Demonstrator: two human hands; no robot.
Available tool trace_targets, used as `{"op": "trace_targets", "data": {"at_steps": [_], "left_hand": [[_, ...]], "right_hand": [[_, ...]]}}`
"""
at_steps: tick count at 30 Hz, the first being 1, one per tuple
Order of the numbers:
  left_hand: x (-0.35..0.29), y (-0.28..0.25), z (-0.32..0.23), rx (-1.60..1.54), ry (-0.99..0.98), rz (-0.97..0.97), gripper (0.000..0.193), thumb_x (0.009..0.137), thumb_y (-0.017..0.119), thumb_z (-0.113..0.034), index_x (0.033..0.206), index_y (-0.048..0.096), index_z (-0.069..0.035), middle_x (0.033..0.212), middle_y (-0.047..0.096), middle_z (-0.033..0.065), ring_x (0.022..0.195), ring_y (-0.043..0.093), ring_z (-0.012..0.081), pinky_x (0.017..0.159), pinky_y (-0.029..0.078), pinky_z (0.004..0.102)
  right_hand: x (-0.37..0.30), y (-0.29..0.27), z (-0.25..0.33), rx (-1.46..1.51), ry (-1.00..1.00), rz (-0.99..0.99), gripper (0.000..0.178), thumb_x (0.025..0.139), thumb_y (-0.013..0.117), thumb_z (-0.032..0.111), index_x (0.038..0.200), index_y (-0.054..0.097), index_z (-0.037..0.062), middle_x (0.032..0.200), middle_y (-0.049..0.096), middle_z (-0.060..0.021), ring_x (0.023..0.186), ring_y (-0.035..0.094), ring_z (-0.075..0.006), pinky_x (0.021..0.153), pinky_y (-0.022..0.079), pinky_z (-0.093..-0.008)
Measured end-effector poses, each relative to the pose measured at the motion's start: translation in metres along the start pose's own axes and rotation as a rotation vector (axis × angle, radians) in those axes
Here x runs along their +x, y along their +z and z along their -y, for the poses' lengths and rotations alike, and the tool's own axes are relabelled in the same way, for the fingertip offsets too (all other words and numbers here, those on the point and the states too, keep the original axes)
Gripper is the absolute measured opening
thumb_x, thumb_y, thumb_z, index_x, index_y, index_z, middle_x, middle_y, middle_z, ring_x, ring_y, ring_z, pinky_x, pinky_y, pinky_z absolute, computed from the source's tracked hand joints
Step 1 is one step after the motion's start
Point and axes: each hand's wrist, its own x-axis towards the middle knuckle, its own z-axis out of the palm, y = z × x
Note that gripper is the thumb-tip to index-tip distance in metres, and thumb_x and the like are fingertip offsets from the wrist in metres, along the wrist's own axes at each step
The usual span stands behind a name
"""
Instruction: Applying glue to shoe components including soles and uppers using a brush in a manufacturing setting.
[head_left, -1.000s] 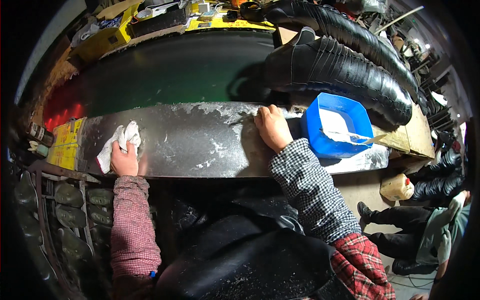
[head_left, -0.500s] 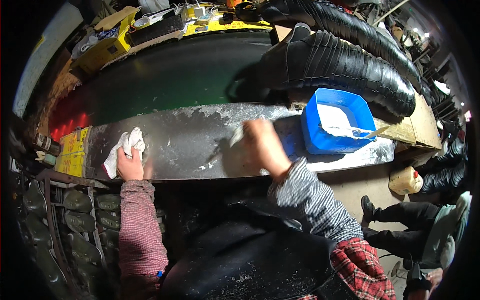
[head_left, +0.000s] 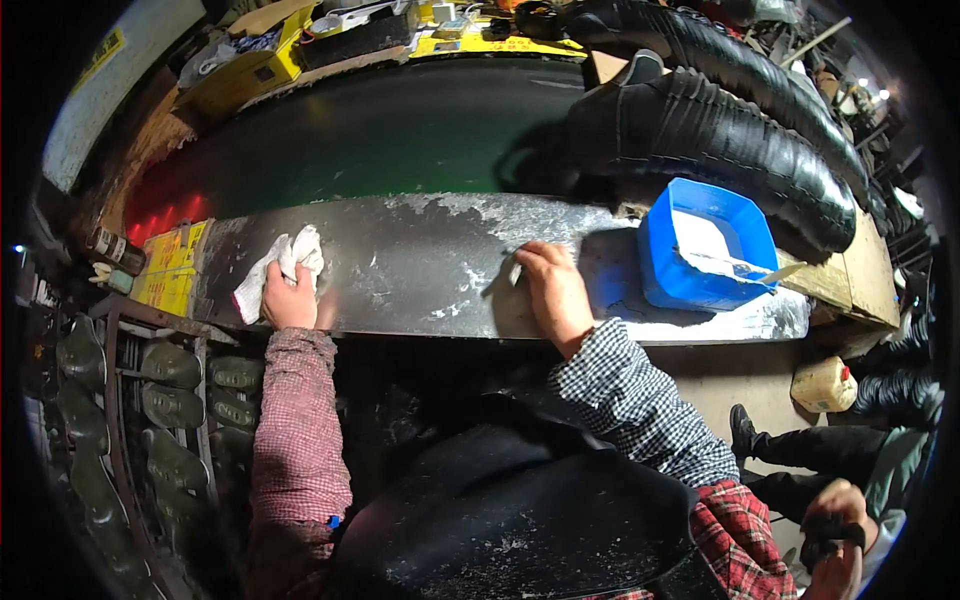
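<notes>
- On the front of the counter (head_left: 410, 140), the grey strip (head_left: 365, 265) with its scuffed whitish patches lies under both hands; the step in hand looks like working or clearing this surface.
- At the strip's left part, the left hand (head_left: 290, 298) grips a bunched white cloth (head_left: 306, 246).
- Right of the strip's middle, the right hand (head_left: 556, 295) is curled palm down, fingertips at the surface; whether it pinches anything, I cannot tell.
- Just beyond that hand, to its right, sits a blue tub (head_left: 658, 255) with white contents and a flat stick (head_left: 785, 273) at its rim.
- A next pass would seem to call for light, flat contact, the right sleeve (head_left: 640, 400) kept off the tub.
</notes>
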Motion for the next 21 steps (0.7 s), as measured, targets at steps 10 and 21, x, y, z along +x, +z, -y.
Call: {"op": "trace_targets", "data": {"at_steps": [10, 21], "left_hand": [[0.017, 0.004, 0.082, -0.152, 0.184, -0.101, 0.040, 0.089, 0.064, -0.027, 0.114, 0.057, 0.004, 0.100, 0.066, 0.0207, 0.090, 0.063, 0.0321, 0.084, 0.047, 0.0396], [-0.090, -0.072, -0.035, -0.748, 0.086, 0.190, 0.032, 0.094, 0.058, -0.011, 0.118, 0.054, 0.008, 0.111, 0.064, 0.0135, 0.095, 0.061, 0.0182, 0.083, 0.049, 0.0303]], "right_hand": [[-0.060, -0.065, 0.013, 0.087, -0.247, 0.177, 0.029, 0.078, 0.058, 0.003, 0.105, 0.065, -0.0027, 0.117, 0.060, -0.0131, 0.113, 0.052, -0.0291, 0.100, 0.043, -0.0359], [-0.243, -0.166, -0.062, 0.501, 0.845, -0.073, 0.019, 0.091, 0.059, 0.014, 0.104, 0.065, 0.0004, 0.090, 0.066, -0.0075, 0.086, 0.062, -0.0144, 0.074, 0.050, -0.0272]]}}
